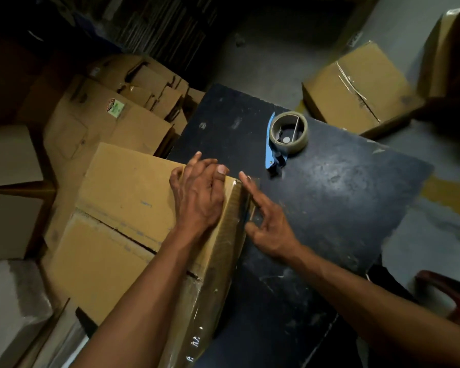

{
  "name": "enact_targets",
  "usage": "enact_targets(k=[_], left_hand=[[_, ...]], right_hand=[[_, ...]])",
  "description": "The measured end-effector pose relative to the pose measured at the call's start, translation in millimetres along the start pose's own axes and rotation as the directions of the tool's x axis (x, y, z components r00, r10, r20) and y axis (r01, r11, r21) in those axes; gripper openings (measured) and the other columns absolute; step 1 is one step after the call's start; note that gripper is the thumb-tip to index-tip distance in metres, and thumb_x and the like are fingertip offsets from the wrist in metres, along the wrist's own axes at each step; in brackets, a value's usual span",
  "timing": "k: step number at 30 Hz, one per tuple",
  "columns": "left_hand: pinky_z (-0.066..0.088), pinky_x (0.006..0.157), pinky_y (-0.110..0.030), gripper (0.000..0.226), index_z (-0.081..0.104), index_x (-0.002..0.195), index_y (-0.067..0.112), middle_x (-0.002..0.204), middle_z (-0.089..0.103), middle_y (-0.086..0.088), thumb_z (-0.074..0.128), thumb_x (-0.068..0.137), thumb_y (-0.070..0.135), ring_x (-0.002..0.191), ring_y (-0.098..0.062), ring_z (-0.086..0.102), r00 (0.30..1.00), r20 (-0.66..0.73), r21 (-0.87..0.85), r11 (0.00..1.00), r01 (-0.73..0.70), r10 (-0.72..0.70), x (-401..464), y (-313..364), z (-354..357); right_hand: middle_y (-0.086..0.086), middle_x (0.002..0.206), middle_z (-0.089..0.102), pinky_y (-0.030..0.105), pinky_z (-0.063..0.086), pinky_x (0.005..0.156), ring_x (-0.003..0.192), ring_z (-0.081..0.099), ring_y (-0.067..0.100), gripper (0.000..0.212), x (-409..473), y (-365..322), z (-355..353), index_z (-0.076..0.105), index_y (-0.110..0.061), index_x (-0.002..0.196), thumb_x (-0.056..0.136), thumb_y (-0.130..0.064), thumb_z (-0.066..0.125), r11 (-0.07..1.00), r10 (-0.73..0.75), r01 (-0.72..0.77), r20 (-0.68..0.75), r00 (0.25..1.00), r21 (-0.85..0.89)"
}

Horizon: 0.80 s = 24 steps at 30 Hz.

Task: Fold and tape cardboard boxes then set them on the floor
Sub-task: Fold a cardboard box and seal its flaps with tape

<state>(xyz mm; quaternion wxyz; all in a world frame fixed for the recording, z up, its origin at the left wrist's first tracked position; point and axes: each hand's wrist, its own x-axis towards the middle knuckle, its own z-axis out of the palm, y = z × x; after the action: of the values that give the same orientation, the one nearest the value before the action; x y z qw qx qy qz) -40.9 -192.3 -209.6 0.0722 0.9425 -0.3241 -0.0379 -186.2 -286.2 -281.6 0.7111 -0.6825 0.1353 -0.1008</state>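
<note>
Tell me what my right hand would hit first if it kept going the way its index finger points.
Probably nothing soon: the right hand points up-left over bare table, passing left of the tape dispenser. Depth is unclear.

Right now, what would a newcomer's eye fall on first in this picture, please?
Two bare hands work at centre: the left hand lies flat on the cardboard box, and the right hand fingers its taped edge. Beyond them a tape dispenser sits on the dark table, and a taped box rests on the floor behind.

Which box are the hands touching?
The box on the dark table. The left hand presses its top. The taped box sits on the floor, untouched.
</note>
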Motion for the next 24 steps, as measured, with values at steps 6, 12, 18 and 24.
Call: enact_targets(k=[6, 12, 18, 24], left_hand=[[0.009, 0.118, -0.039, 0.058, 0.069, 0.121, 0.032, 0.142, 0.06, 0.01, 0.016, 0.106, 0.051, 0.152, -0.009, 0.027, 1.0, -0.018, 0.015, 1.0, -0.006, 0.006, -1, -1, 1], [0.011, 0.12, -0.043, 0.062, 0.069, 0.123, 0.031, 0.143, 0.06, 0.009, 0.014, 0.104, 0.053, 0.152, -0.008, 0.026, 1.0, -0.007, 0.012, 1.0, 0.004, -0.004, -1, 0, 1], [0.01, 0.121, -0.042, 0.067, 0.067, 0.127, 0.031, 0.145, 0.058, 0.009, 0.01, 0.103, 0.056, 0.152, -0.007, 0.024, 1.0, 0.003, 0.018, 1.0, 0.008, -0.008, -1, 0, 1], [0.012, 0.121, -0.045, 0.067, 0.068, 0.124, 0.031, 0.143, 0.06, 0.01, 0.01, 0.103, 0.056, 0.152, -0.008, 0.026, 1.0, -0.014, 0.006, 1.0, 0.007, -0.007, -2, 0, 1]], right_hand=[[-0.002, 0.172, -0.015, 0.046, 0.017, 0.128, 0.159, -0.01, 0.019, 0.102, -8, 1, 42, -0.003, -0.012, 0.164, 0.087, -0.003, 0.063, 0.979, -0.053, 0.032, -0.098, 0.994, -0.203], [-0.004, 0.172, -0.012, 0.056, 0.019, 0.126, 0.159, -0.005, 0.016, 0.103, -44, 4, 50, -0.012, -0.023, 0.163, 0.083, -0.015, 0.051, 0.928, -0.085, 0.077, -0.006, 0.996, -0.363], [-0.009, 0.172, -0.008, 0.059, 0.021, 0.124, 0.159, -0.001, 0.015, 0.103, -24, 5, 29, -0.002, -0.019, 0.165, 0.085, 0.005, 0.058, 0.977, -0.044, 0.012, -0.144, 0.989, -0.215], [-0.006, 0.171, -0.018, 0.055, 0.01, 0.127, 0.158, -0.011, 0.015, 0.098, -17, 0, 50, -0.011, -0.024, 0.164, 0.089, -0.024, 0.053, 0.941, -0.063, 0.023, -0.108, 0.992, -0.337]])
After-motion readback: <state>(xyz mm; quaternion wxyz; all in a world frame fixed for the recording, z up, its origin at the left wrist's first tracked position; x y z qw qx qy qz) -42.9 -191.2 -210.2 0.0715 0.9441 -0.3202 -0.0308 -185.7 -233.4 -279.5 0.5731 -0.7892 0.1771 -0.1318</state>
